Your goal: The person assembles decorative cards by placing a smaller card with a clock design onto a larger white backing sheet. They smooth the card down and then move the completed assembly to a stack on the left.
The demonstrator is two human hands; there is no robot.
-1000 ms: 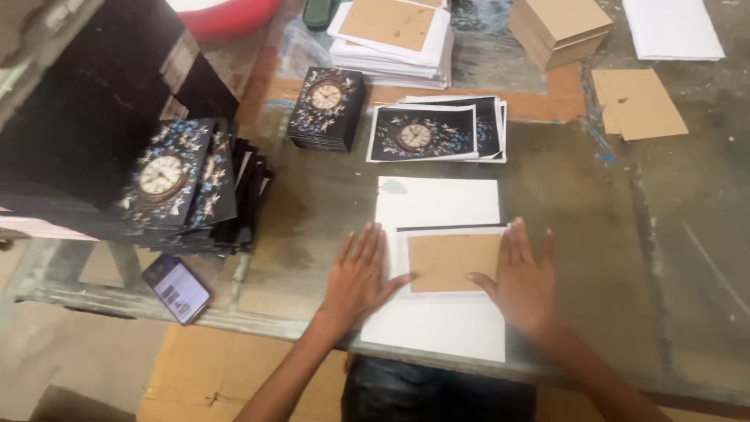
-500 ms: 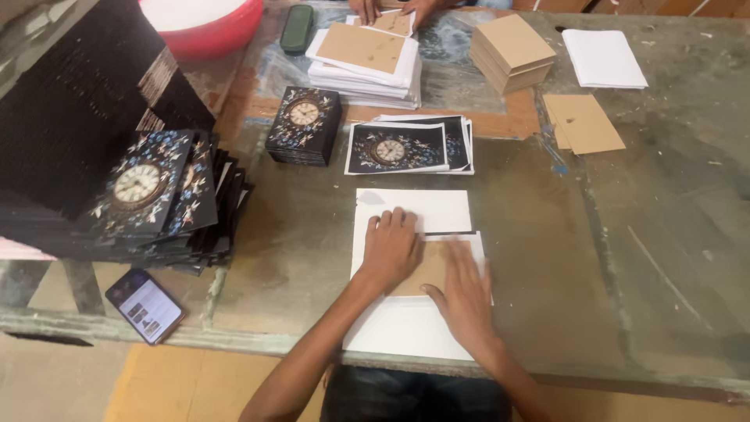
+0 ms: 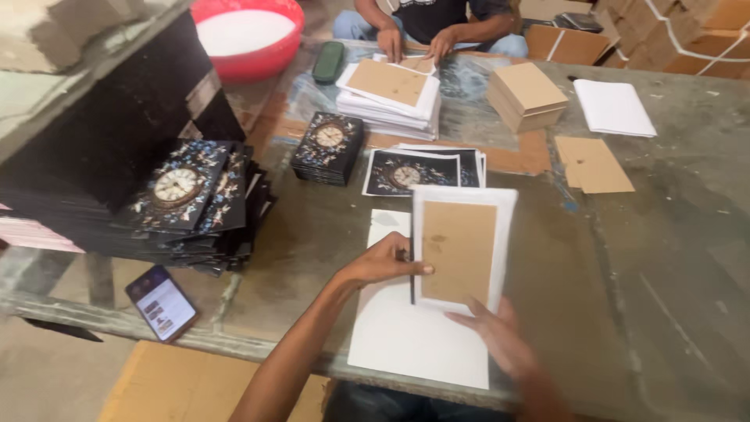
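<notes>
Two hands lift one white sheet with a brown card (image 3: pixel 461 248) glued on its face, tilted up above the white paper stack (image 3: pixel 414 344) on the grey table (image 3: pixel 641 258). The left hand (image 3: pixel 380 264), at nine o'clock of the sheet, pinches its left edge between thumb and fingers. The right hand (image 3: pixel 500 340), at six o'clock, props the lower edge with spread fingers. At twelve o'clock lie clock-printed sheets (image 3: pixel 414 169); a phone (image 3: pixel 160 302) rests at eight o'clock.

Workshop; stacked printed covers (image 3: pixel 191 195), cardboard blanks (image 3: pixel 527 95)
</notes>
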